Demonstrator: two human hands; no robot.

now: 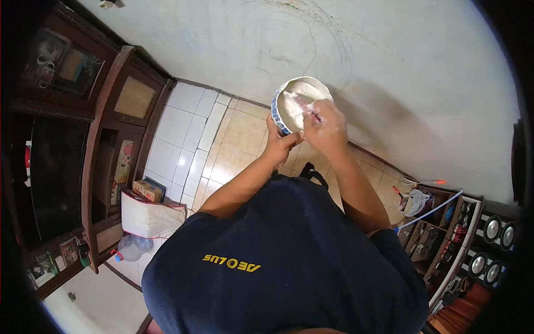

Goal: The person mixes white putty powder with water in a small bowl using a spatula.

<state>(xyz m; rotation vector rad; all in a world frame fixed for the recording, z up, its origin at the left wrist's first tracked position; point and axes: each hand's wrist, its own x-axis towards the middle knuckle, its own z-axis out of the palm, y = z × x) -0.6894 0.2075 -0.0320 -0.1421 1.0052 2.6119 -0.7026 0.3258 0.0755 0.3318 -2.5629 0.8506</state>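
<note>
Our dark shirt (289, 261) fills the near view, and beyond it our left hand (280, 142) grips the blue-rimmed bowl (297, 92) from beneath while our right hand (325, 125) reaches inside, its grasp impossible to tell, tiled floor (242, 131) below both.

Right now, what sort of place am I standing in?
Probably a home living room: a dark wooden display cabinet, a beige tiled floor and stacked round silver speakers.
</note>
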